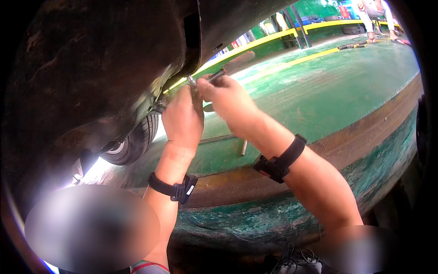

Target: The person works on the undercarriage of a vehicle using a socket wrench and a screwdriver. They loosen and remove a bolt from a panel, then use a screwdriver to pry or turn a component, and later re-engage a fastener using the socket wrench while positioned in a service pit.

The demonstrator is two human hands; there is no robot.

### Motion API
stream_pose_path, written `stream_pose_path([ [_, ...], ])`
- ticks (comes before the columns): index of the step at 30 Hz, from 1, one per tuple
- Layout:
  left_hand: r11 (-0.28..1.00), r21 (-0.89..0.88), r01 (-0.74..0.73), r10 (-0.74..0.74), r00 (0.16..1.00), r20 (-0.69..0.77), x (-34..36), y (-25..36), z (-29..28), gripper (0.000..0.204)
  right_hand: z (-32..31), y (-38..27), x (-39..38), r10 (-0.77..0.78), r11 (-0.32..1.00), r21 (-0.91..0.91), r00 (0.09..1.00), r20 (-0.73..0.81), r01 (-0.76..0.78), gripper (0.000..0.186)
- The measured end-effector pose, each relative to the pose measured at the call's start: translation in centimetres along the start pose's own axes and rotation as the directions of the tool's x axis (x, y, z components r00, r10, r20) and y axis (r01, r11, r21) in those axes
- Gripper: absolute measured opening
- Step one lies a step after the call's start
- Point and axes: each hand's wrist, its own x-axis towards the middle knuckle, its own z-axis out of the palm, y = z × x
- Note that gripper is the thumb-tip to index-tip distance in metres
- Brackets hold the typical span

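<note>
Both of my arms reach up to the lower edge of a dark vehicle underside [91,68]. My left hand [183,116] is closed, its fingers around a short shiny metal piece [191,83] right beside the panel edge. Close against it on the right, my right hand [230,100] is closed on a dark cylindrical tool handle [216,75] that sticks out above the fingers. The fingers hide most of the tool, so its exact kind does not show. Each wrist wears a black strap [289,153].
A tyre [139,141] stands behind my left hand. Beyond a rusty ledge [337,132] stretches green floor [319,96], with a short rod [244,147] on it. Yellow rails, dark stand legs [299,29] and a seated person [376,20] are farther back. Cables [294,260] hang below.
</note>
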Motion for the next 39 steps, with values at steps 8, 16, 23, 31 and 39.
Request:
stream_pose_path([
  [8,0.828,-0.413,0.378,-0.289,0.92,0.264,1.4,0.1,-1.9,0.026,-0.4,2.9,3.3,0.284,0.684,0.588,0.9,0.331,-0.432,0.034],
  [16,0.128,-0.642,0.756,-0.369,0.637,0.677,3.4,0.2,-3.0,0.029,0.4,2.7,3.3,0.232,0.542,0.718,0.898,0.373,-0.438,0.024],
  [23,0.183,-0.71,0.68,-0.508,0.683,0.524,2.9,-0.2,-1.3,0.022,1.4,3.6,0.9,-0.101,0.798,0.601,0.994,0.05,0.051,0.023],
  [31,0.017,-0.656,0.755,-0.278,0.633,0.722,3.3,-0.6,-2.3,0.027,0.7,2.7,1.0,-0.066,0.906,0.42,0.997,0.033,0.046,0.026],
  [39,0.037,-0.656,0.754,-0.412,0.609,0.678,3.6,-0.1,-1.9,0.024,-0.1,2.3,2.4,0.096,0.701,0.672,0.965,0.243,-0.239,0.022],
])
